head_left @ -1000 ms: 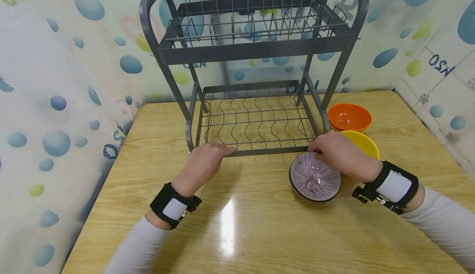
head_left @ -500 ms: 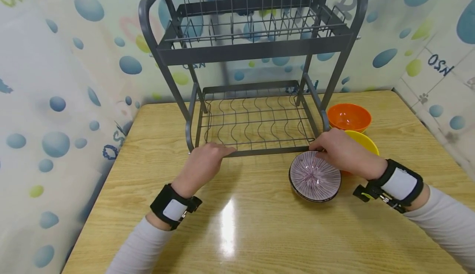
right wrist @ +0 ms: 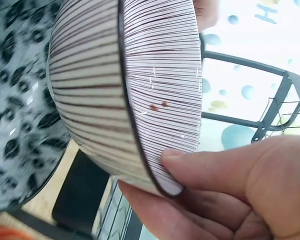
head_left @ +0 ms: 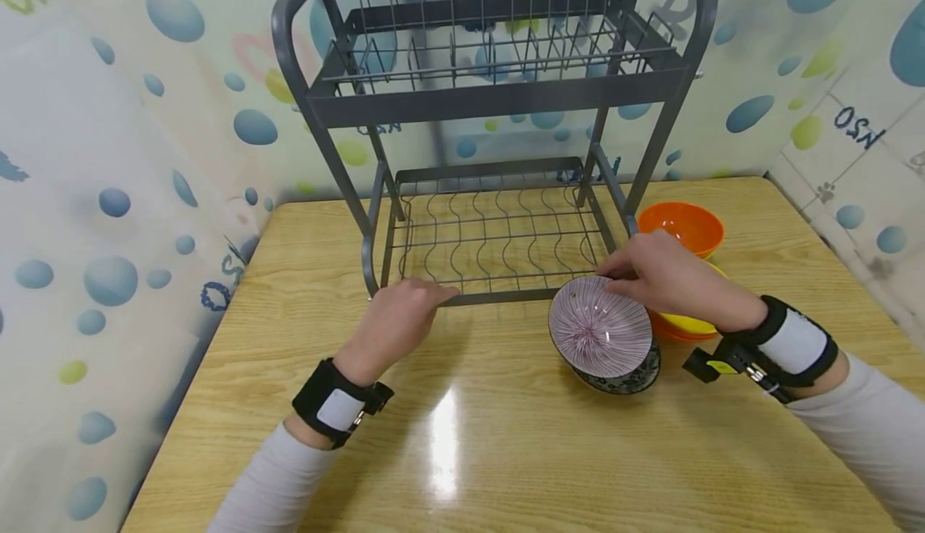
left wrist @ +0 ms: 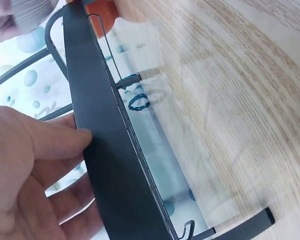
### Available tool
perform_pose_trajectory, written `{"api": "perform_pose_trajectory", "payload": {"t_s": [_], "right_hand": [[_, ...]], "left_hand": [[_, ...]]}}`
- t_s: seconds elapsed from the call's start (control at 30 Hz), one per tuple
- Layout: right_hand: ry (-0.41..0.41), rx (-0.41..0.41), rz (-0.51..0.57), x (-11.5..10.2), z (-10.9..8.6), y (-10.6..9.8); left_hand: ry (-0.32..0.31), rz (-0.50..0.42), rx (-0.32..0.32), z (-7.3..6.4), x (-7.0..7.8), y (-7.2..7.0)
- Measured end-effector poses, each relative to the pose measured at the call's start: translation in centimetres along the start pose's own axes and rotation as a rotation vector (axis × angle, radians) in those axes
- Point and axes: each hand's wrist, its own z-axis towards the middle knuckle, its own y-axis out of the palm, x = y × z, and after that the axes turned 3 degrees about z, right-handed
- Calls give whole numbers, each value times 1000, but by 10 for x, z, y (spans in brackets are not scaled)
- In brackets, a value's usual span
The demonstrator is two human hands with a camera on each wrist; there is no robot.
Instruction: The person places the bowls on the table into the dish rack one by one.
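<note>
My right hand [head_left: 668, 280] pinches the rim of a purple-and-white striped bowl [head_left: 596, 328], thumb inside and fingers outside. The striped bowl is raised and tilted above a black-and-white patterned bowl [head_left: 639, 376], which it partly covers. In the right wrist view, the striped bowl [right wrist: 95, 85] stands apart from the patterned bowl [right wrist: 22, 90]. My left hand [head_left: 401, 316] holds the lower front bar of a dark grey two-tier dish rack [head_left: 499, 103]. The left wrist view shows that thumb on the bar [left wrist: 107, 150] and the fingers curled behind it.
An orange bowl [head_left: 682, 226] stands right of the rack, with a yellow bowl [head_left: 686, 324] in front of it, partly hidden by my right hand. Another orange rim shows below the yellow bowl. The wooden table [head_left: 535, 453] meets patterned walls at the back and sides.
My right hand has lifted the striped bowl up and slightly left, which uncovers the patterned bowl beneath it. My left hand has stayed on the rack's bar.
</note>
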Motion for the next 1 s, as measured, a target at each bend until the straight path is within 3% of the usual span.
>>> {"api": "perform_pose_trajectory", "payload": {"t_s": [0.23,0.3,0.37,0.47,0.57,0.7,0.83,1.0], "right_hand": [[36,-35,74,-16,11,-2],[44,-38,88,-20,14,0],[45,-30,98,-24,18,2],[48,-17,121,-28,23,6],[62,-15,158,-34,28,10],[63,1,187,-40,32,15],[55,21,212,-44,35,19],[73,15,253,-46,36,21]], "left_hand": [[72,-39,86,0,7,-1],[87,-85,109,2,12,-3],[69,-186,102,4,18,-6],[1,-420,32,11,27,-10],[-94,-676,-81,18,36,-13],[-177,-888,-231,24,43,-13],[-194,-881,-282,29,46,-11],[-197,-755,-234,32,46,-8]]}}
